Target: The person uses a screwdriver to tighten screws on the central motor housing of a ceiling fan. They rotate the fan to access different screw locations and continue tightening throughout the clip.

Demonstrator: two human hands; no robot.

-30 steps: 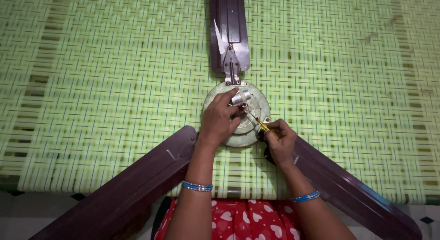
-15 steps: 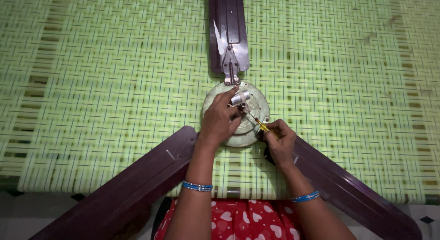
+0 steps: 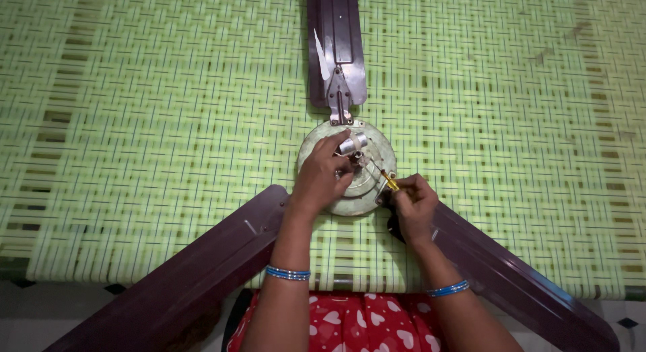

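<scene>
Woven green cot (image 3: 134, 123) carrying a ceiling fan laid flat: three maroon blades (image 3: 336, 49), one running to the far edge, two splaying toward the near corners. Pale round motor hub (image 3: 350, 194) lying near the middle of the cot, nearer its near edge. Left hand (image 3: 321, 180) resting on the hub, fingers curled and pinching a small silver cylinder (image 3: 352, 145) at the hub's centre. Right hand (image 3: 414, 204) closing around a small yellow-handled screwdriver (image 3: 389, 180), its thin shaft angling up-left toward the centre; tip contact too small to tell. Handling note, as a judgement: the work is going best with the left hand keeping the hub from turning while the right is driving, the shaft lined up straight with the fastener rather than slanted, and pressure staying light so the tip is not slipping off onto the fingers just beside it. Blue bangles (image 3: 288, 273) on both wrists; red heart-print cloth (image 3: 336, 322) at the near edge.
</scene>
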